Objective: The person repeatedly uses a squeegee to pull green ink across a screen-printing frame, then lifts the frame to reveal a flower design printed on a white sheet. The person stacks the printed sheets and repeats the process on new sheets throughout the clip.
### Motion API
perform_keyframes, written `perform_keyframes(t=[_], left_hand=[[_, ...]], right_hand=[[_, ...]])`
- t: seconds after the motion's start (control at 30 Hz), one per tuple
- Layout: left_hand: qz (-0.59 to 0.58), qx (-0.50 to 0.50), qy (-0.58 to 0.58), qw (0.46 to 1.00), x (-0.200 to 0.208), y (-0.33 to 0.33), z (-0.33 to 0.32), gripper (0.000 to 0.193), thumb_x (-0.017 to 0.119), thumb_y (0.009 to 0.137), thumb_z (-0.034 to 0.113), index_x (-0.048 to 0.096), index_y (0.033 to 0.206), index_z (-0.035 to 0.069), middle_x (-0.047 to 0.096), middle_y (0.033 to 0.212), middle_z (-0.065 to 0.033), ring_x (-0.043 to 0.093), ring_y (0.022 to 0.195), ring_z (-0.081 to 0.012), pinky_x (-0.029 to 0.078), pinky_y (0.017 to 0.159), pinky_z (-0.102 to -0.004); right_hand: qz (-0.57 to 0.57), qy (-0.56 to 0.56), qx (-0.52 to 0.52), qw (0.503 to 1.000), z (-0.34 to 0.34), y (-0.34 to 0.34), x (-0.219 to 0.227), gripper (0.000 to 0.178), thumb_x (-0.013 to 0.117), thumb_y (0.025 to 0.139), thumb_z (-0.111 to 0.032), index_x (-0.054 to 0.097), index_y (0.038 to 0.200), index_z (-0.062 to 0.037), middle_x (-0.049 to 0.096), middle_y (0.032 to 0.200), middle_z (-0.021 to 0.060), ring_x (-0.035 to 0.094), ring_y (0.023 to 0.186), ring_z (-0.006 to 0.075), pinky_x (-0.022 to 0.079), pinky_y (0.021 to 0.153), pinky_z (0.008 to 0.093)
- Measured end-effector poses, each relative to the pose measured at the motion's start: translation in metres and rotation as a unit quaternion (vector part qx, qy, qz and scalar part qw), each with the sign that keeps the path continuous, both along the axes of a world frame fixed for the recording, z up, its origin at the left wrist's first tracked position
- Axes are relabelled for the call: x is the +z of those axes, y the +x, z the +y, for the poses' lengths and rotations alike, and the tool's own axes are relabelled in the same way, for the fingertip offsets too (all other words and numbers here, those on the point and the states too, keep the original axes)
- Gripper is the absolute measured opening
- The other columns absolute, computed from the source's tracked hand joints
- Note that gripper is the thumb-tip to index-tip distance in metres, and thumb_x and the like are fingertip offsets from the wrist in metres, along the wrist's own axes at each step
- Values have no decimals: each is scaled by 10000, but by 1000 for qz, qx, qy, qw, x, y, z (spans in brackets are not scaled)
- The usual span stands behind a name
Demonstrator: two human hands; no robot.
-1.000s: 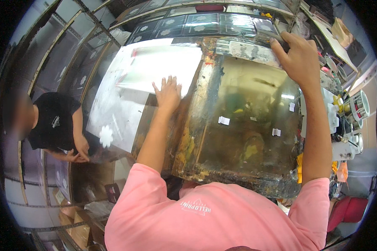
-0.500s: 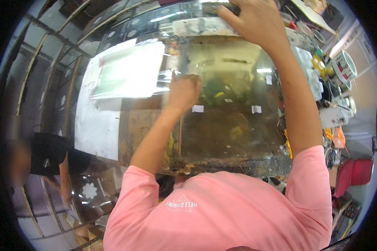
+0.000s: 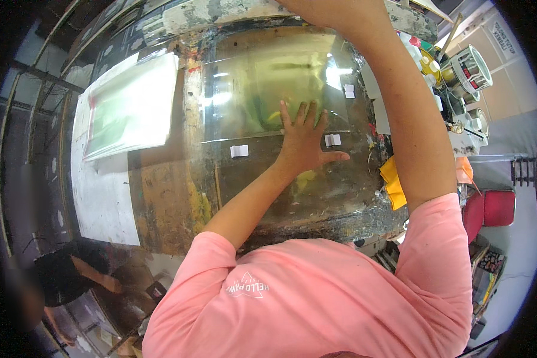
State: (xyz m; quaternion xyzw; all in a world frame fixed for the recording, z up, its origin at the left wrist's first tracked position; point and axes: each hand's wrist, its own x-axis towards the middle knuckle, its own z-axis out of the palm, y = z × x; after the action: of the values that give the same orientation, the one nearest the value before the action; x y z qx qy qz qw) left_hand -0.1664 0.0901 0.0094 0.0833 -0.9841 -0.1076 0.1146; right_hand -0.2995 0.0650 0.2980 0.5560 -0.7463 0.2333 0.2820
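My left hand (image 3: 304,140) lies with its fingers spread on the near part of a clear plastic sheet (image 3: 235,122). The sheet rests, glinting, on a brown, paint-stained work surface (image 3: 268,203). One small white tab (image 3: 239,150) is just in front of the sheet's near edge. A second white tab (image 3: 333,139) sits beside my left thumb, and a third white tab (image 3: 349,91) is by the sheet's right side. My right hand (image 3: 334,11) reaches to the far side at the top edge of the picture. Its fingers are cut off from view.
On the left, a stack of glossy clear sheets (image 3: 131,101) lies over white paper (image 3: 107,203). Cans (image 3: 468,68) and bottles crowd the right side, near a yellow cloth (image 3: 392,184). A red chair (image 3: 498,207) stands at right. Another person (image 3: 62,277) is at lower left.
My left hand has moved right from near the stack and opened flat on the clear sheet, which now lies on the work surface. My right hand's fingers have passed out of the picture. The view has shifted.
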Motion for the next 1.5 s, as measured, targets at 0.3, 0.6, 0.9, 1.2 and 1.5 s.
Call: perform_keyframes(t=[0.3, 0.6, 0.9, 1.2, 1.5], left_hand=[[82, -34, -13, 996, -4, 0, 1, 1246, 460, 754, 1009, 586, 1485, 8, 523, 1505, -287, 482, 1415, -460, -24, 1205, -821], [208, 38, 131, 969, 34, 23, -20, 979, 782, 777, 752, 646, 1418, 24, 710, 1223, -147, 665, 1187, -326, 357, 1190, -614], [288, 149, 536, 779, 139, 124, -121, 907, 1003, 732, 371, 590, 1413, -64, 752, 1194, -162, 740, 1039, -218, 590, 895, -367], [91, 310, 132, 937, 14, 160, -84, 1216, 846, 563, 849, 632, 1481, 80, 592, 1170, -103, 498, 1193, -314, 228, 1122, -504], [74, 309, 83, 945, -4, 163, -84, 1208, 939, 471, 757, 662, 1448, 103, 575, 1235, -96, 491, 1243, -302, 260, 1125, -519]], right_hand=[[-12, -9, 4, 1000, -1, 2, 1, 550, 573, 914, -473, 736, 726, 18, 705, 722, 234, 696, 746, 415, 501, 804, 519], [7, -27, -12, 1000, 3, 8, -5, 504, 620, 912, -473, 717, 821, 13, 727, 816, 240, 702, 787, 422, 504, 814, 531], [31, 39, -6, 999, 53, 53, -93, 566, 661, 995, -461, 633, 1346, -19, 736, 916, 175, 689, 903, 398, 473, 824, 514], [-242, 248, 136, 928, 99, 55, -187, 366, 689, 983, -442, 745, 1077, -92, 721, 945, 181, 691, 934, 409, 536, 843, 522], [-144, 238, 64, 958, 89, 68, -240, 355, 772, 912, -372, 751, 1160, -118, 712, 1083, 68, 694, 981, 300, 590, 787, 455]])
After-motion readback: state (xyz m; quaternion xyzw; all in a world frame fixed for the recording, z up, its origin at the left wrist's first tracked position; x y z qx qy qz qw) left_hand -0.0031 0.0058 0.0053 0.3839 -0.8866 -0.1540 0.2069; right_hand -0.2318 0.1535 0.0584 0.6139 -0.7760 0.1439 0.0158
